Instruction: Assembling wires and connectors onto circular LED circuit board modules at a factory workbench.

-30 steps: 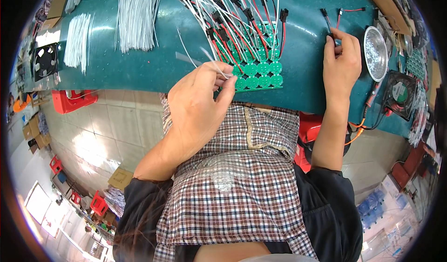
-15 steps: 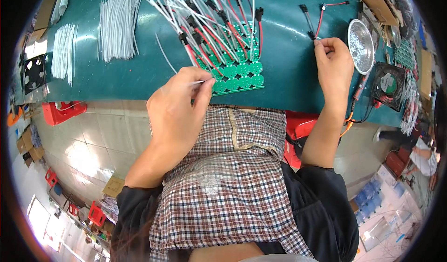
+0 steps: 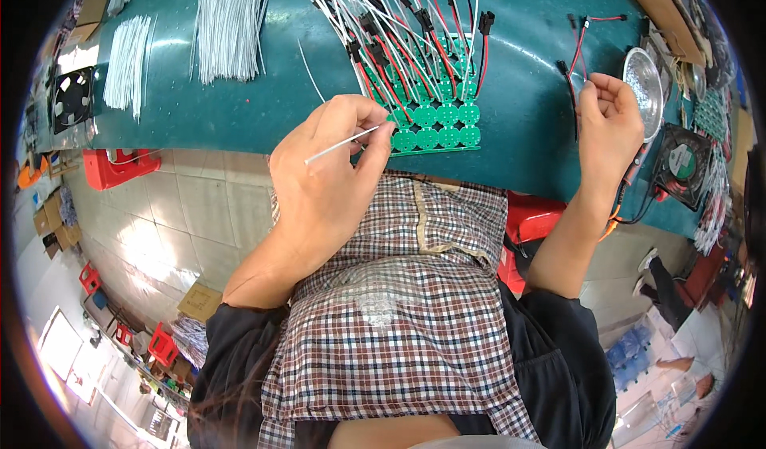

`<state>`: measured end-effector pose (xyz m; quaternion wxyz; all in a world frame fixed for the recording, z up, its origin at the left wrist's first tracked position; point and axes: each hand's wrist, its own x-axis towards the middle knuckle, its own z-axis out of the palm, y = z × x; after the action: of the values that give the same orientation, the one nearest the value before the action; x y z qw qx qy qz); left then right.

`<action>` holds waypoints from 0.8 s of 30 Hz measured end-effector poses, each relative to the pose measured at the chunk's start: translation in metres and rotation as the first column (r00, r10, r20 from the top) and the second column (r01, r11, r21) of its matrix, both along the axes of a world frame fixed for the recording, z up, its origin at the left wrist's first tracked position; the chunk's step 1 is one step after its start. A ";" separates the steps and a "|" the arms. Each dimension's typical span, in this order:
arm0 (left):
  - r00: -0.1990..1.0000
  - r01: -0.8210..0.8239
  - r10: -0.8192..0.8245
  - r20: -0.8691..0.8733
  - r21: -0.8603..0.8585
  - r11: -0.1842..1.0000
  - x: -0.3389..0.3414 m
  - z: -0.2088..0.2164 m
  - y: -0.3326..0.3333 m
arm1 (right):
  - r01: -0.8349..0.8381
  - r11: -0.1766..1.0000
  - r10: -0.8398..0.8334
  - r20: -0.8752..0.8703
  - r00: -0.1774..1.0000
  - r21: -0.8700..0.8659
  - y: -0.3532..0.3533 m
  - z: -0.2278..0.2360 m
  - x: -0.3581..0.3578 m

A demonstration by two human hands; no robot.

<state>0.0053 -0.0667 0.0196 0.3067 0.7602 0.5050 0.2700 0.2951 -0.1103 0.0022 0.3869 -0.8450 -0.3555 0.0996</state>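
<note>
My left hand [image 3: 331, 158] pinches a thin white stick-like piece [image 3: 339, 146] between thumb and forefinger, at the near left edge of a green circuit-board panel [image 3: 451, 136]. The panel is made of small round boards. Several white wires and red-and-black leads with black connectors [image 3: 486, 23] rise from its far part. To the right, my right hand [image 3: 612, 134] has its thumb and forefinger closed on a dark connector lead [image 3: 572, 94] just above the table. Beyond those fingers lies another red-and-black lead [image 3: 606, 18].
Bundles of white wires [image 3: 231, 34] lie at the far left, by a small black fan [image 3: 73, 98]. On the right are a metal bowl [image 3: 650, 82], a soldering iron [image 3: 636, 164], a larger fan [image 3: 681, 162] and a cardboard box [image 3: 666, 14]. Red stools [image 3: 120, 168] stand below the table edge.
The whole view has shifted, so the table things appear further right. My left hand has turned the white piece, which now shows more of its length. My right hand keeps its pinch on the lead.
</note>
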 end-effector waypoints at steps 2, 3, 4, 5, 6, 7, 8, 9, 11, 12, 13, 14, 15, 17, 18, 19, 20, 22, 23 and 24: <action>1.000 0.006 -0.006 0.004 0.019 1.000 0.000 -0.002 0.000 | -0.012 1.000 0.012 -0.005 1.000 0.016 -0.002 -0.001 0.001; 1.000 0.005 -0.005 0.004 0.019 1.000 0.000 -0.002 0.001 | -0.022 0.999 0.023 -0.010 1.000 0.032 -0.003 -0.002 0.002; 1.000 0.001 -0.001 0.005 0.006 1.000 0.001 -0.001 0.001 | -0.023 0.999 0.024 -0.010 1.000 0.032 -0.003 -0.002 0.002; 1.000 -0.002 0.002 0.006 -0.006 1.000 0.002 -0.001 0.001 | -0.033 0.999 0.034 -0.015 0.999 0.036 -0.003 -0.003 0.002; 1.000 -0.003 0.003 0.006 -0.007 1.000 0.002 -0.001 0.001 | -0.043 0.998 0.044 -0.020 0.999 0.041 -0.003 -0.003 0.003; 1.000 0.004 -0.004 0.013 0.005 1.000 0.001 -0.002 0.001 | -0.044 0.998 0.045 -0.021 0.999 0.040 -0.003 -0.004 0.002; 1.000 0.009 -0.009 0.019 0.018 1.000 0.001 -0.002 0.002 | -0.047 0.998 0.048 -0.025 0.999 0.041 -0.003 -0.003 0.002; 1.000 0.007 -0.007 0.017 0.018 1.000 0.001 -0.003 0.002 | -0.049 0.998 0.051 -0.029 0.998 0.041 -0.003 -0.003 0.001; 0.999 0.016 -0.019 0.037 0.063 0.998 0.001 -0.006 0.003 | -0.053 0.998 0.054 -0.026 0.998 0.035 -0.003 -0.003 0.002; 0.999 0.018 -0.021 0.039 0.063 0.998 0.001 -0.006 0.003 | -0.055 0.998 0.055 -0.022 0.998 0.029 -0.003 -0.003 0.002; 0.999 0.018 -0.021 0.039 0.055 0.998 0.001 -0.005 0.004 | -0.052 0.998 0.052 -0.019 0.998 0.030 -0.003 -0.003 0.002; 0.998 0.025 -0.028 0.052 0.049 0.998 0.005 -0.005 0.005 | -0.047 0.998 0.048 -0.018 0.999 0.051 -0.005 -0.002 0.004; 0.997 0.037 -0.040 0.068 0.053 0.998 0.007 -0.002 0.005 | -0.040 0.996 0.042 -0.015 0.999 0.074 -0.007 0.000 0.005; 0.999 -0.008 0.013 0.051 -0.089 0.996 0.009 0.006 0.002 | -0.027 0.999 0.026 0.015 1.000 0.036 -0.009 0.003 -0.001; 0.999 -0.034 0.035 0.009 -0.090 0.995 0.008 0.004 -0.001 | -0.042 0.997 0.042 0.004 0.999 0.067 -0.009 0.001 -0.002; 0.999 -0.045 0.046 0.003 -0.090 0.995 0.007 0.003 -0.001 | -0.056 0.994 0.056 0.009 0.998 0.098 -0.005 -0.004 -0.005; 0.999 -0.042 0.043 0.004 -0.095 0.995 0.007 0.001 0.000 | -0.063 0.993 0.058 0.051 0.997 0.099 0.000 -0.006 -0.009; 0.999 -0.013 0.018 0.038 -0.122 0.992 0.011 -0.001 0.005 | -0.055 0.991 0.034 0.165 0.986 0.120 -0.008 0.000 -0.008; 0.999 -0.015 0.023 0.043 -0.173 0.985 0.012 0.000 0.005 | -0.064 0.983 0.047 0.105 0.993 0.170 -0.009 -0.001 -0.005; 0.999 -0.040 0.046 0.022 -0.219 0.975 0.012 0.000 0.003 | -0.066 0.976 0.048 0.090 0.995 0.207 -0.008 -0.002 -0.005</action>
<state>0.0170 -0.0635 0.0201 0.3893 0.7071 0.5437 0.2298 0.2902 -0.1181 0.0004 0.4555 -0.7924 -0.4040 0.0370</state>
